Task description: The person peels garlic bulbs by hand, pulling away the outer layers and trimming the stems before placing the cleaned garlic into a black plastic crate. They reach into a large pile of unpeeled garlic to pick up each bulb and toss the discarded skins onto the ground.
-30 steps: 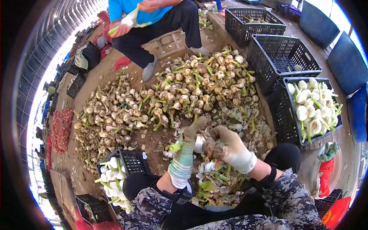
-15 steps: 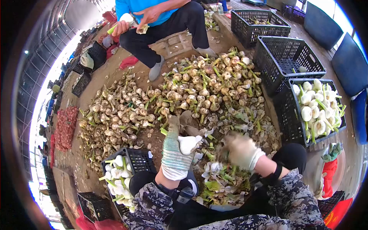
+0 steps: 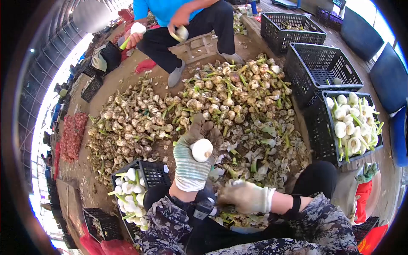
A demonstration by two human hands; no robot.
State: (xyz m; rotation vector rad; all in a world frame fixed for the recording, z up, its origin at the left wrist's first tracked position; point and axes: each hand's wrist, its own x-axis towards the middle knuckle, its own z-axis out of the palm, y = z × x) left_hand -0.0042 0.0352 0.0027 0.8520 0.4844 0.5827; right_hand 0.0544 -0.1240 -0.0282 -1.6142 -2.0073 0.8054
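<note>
My left hand (image 3: 192, 159), in a dirty green and white glove, holds a peeled white garlic bulb (image 3: 202, 150) against its palm. Lower right of it, my right hand (image 3: 246, 196) is blurred above the peelings between my knees; its fingers are smeared, and whether they hold anything is unclear. Beyond my hands lies a large heap of unpeeled garlic (image 3: 229, 91), with a second heap (image 3: 127, 123) to the left. Loose skins and cut leaves (image 3: 267, 144) spread to the right. A crate of white bulbs (image 3: 131, 193) stands by my left knee.
Another crate of white bulbs (image 3: 352, 125) stands at the right, beside a black crate (image 3: 323, 68) with little in it and another black crate (image 3: 293, 32) farther back. Across the heaps sits a person in blue (image 3: 157, 10) holding garlic. A red net sack (image 3: 73, 137) lies far left.
The bulb in my left hand now shows its round end towards me. My right hand has moved down and left, nearer my lap. The other person's hands have moved apart.
</note>
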